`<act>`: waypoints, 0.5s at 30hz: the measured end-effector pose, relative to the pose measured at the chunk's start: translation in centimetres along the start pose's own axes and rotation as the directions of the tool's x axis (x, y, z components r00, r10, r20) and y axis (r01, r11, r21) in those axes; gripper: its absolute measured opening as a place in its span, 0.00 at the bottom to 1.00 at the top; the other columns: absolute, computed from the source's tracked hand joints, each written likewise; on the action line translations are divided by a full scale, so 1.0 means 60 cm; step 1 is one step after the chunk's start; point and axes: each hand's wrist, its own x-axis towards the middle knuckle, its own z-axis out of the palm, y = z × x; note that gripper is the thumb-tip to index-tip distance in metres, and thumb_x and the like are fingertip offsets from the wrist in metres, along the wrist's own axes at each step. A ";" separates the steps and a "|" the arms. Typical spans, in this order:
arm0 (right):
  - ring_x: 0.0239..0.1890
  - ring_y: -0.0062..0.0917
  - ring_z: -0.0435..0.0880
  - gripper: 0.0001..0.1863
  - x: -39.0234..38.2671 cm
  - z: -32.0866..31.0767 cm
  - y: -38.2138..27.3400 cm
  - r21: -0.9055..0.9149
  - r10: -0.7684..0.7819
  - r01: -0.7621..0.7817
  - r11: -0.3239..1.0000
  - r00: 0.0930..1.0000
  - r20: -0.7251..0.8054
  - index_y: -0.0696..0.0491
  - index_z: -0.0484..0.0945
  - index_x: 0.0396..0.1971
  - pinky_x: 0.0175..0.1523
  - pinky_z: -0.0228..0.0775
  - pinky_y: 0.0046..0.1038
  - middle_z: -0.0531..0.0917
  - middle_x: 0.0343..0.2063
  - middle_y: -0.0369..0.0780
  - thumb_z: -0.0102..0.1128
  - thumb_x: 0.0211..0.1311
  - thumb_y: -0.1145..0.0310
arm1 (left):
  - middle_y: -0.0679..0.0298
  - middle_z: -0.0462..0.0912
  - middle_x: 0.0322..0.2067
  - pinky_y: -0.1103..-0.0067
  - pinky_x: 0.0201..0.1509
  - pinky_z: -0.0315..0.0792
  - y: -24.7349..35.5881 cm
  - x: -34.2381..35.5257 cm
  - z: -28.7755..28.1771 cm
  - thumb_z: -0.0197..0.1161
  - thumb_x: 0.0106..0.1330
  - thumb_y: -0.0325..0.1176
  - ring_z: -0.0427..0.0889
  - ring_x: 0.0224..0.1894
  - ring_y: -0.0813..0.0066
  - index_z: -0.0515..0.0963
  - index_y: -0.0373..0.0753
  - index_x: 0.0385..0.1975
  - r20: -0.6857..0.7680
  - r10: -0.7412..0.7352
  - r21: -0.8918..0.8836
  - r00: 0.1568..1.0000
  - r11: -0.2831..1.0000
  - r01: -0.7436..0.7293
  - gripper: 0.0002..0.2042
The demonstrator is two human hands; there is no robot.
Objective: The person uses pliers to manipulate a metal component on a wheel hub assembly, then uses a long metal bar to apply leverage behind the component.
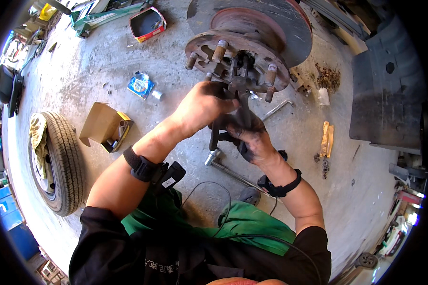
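Note:
In front of me is a rusty wheel hub [202,43] with several studs and a brake disc [297,35] behind it. A dark pair of pliers [243,110] reaches up to the hub's open centre, its jaws at the greasy parts inside. My left hand [202,107] is closed round the upper part of the pliers, just below the hub. Lower and to the right, my right hand [253,141], blackened with grease, is closed round the handles. The fingers partly hide the tool, and what the jaws touch is hard to make out.
A long wrench bar [238,176] lies on the floor below my hands. To the left are a tyre [66,161], an open cardboard box [102,124] and a blue packet [141,85]. A red-edged tray [148,23] stands farther off. A yellow wrapper [326,138] lies right.

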 end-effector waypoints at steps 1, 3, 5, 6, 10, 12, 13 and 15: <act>0.45 0.25 0.83 0.17 0.003 0.000 -0.001 -0.001 0.001 -0.001 1.000 1.000 -0.001 0.59 0.76 0.51 0.53 0.79 0.32 0.84 0.41 0.40 0.63 0.61 0.78 | 0.64 0.84 0.35 0.79 0.46 0.72 -0.001 0.002 0.000 0.70 0.61 0.32 0.78 0.37 0.80 0.81 0.30 0.40 -0.016 0.005 -0.004 1.000 1.000 -0.005 0.12; 0.48 0.27 0.83 0.20 0.010 0.002 -0.006 0.045 -0.010 0.009 0.999 1.000 0.007 0.59 0.74 0.53 0.55 0.79 0.35 0.83 0.43 0.41 0.62 0.61 0.77 | 0.64 0.85 0.35 0.79 0.46 0.72 -0.006 0.009 -0.001 0.69 0.62 0.31 0.78 0.37 0.80 0.81 0.31 0.40 0.005 0.043 -0.028 0.999 0.999 -0.043 0.12; 0.49 0.29 0.83 0.20 0.013 0.005 -0.009 0.072 0.016 -0.017 0.997 1.000 0.019 0.59 0.73 0.55 0.56 0.79 0.37 0.83 0.45 0.42 0.61 0.62 0.76 | 0.65 0.85 0.35 0.79 0.46 0.72 -0.013 0.015 -0.004 0.68 0.63 0.31 0.79 0.37 0.80 0.81 0.31 0.40 0.019 0.078 -0.046 0.997 0.996 -0.077 0.11; 0.51 0.31 0.83 0.21 0.015 0.004 -0.011 0.095 0.041 -0.044 0.995 0.999 0.029 0.59 0.72 0.56 0.56 0.78 0.38 0.82 0.47 0.43 0.60 0.63 0.75 | 0.65 0.85 0.35 0.79 0.46 0.73 -0.018 0.017 -0.005 0.67 0.64 0.31 0.79 0.37 0.79 0.81 0.31 0.41 0.028 0.078 -0.074 0.997 0.994 -0.076 0.11; 0.53 0.37 0.82 0.23 0.027 -0.019 -0.014 0.111 0.095 -0.110 0.988 0.986 0.134 0.60 0.68 0.59 0.58 0.77 0.42 0.81 0.51 0.46 0.57 0.65 0.72 | 0.63 0.86 0.37 0.79 0.47 0.75 -0.012 0.013 0.003 0.66 0.65 0.31 0.81 0.39 0.79 0.81 0.31 0.42 0.018 0.006 -0.177 1.000 0.984 -0.003 0.10; 0.55 0.44 0.81 0.25 0.029 -0.016 -0.029 0.161 0.216 -0.278 0.947 0.921 0.325 0.62 0.65 0.62 0.58 0.77 0.46 0.79 0.53 0.51 0.56 0.66 0.71 | 0.63 0.85 0.37 0.79 0.47 0.75 -0.009 0.010 0.001 0.66 0.65 0.31 0.81 0.39 0.78 0.81 0.31 0.42 0.039 0.041 -0.127 0.998 0.991 -0.036 0.11; 0.55 0.48 0.80 0.27 0.028 -0.021 -0.032 0.148 0.237 -0.294 0.944 0.919 0.315 0.63 0.63 0.62 0.59 0.76 0.48 0.79 0.53 0.53 0.56 0.66 0.70 | 0.63 0.85 0.37 0.79 0.47 0.75 -0.008 0.010 -0.001 0.66 0.65 0.31 0.82 0.40 0.78 0.80 0.31 0.42 0.067 0.074 -0.083 0.995 0.994 -0.068 0.11; 0.55 0.48 0.80 0.28 0.018 -0.031 -0.027 0.109 0.232 -0.282 0.953 0.914 0.333 0.63 0.63 0.62 0.59 0.75 0.48 0.79 0.53 0.53 0.56 0.66 0.70 | 0.63 0.85 0.37 0.78 0.47 0.76 -0.021 0.008 0.005 0.66 0.65 0.31 0.82 0.40 0.78 0.80 0.30 0.42 0.059 0.049 -0.064 0.997 0.997 -0.045 0.11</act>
